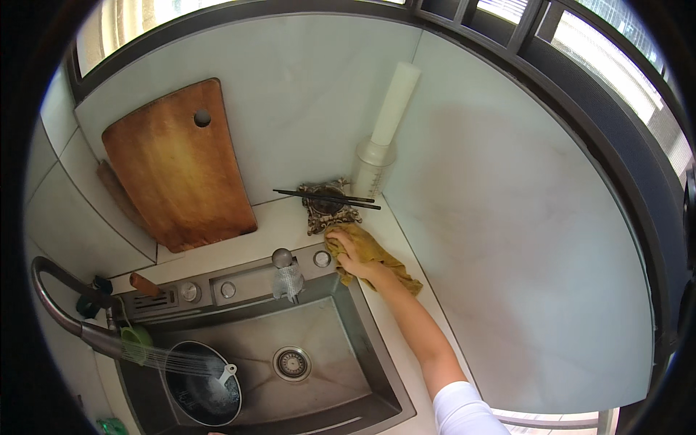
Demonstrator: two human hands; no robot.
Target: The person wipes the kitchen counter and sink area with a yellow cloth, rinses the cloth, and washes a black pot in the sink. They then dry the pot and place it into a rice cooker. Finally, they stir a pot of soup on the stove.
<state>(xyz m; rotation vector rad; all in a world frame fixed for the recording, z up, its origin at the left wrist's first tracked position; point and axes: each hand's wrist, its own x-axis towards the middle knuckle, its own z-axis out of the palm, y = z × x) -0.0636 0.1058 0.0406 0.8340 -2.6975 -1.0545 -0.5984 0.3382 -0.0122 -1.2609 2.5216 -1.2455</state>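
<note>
flat on yellow cloth (377, 255): right hand (349, 254)

You see bright daylight from the windows (507, 14). Below them, walls glare softly. Fisheye edges bend, darken.

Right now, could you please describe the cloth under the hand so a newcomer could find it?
Start at the steel sink; at its far right corner on the pale counter lies the cloth, under the right hand. It is the only mustard-yellow, crumpled thing there.
</note>
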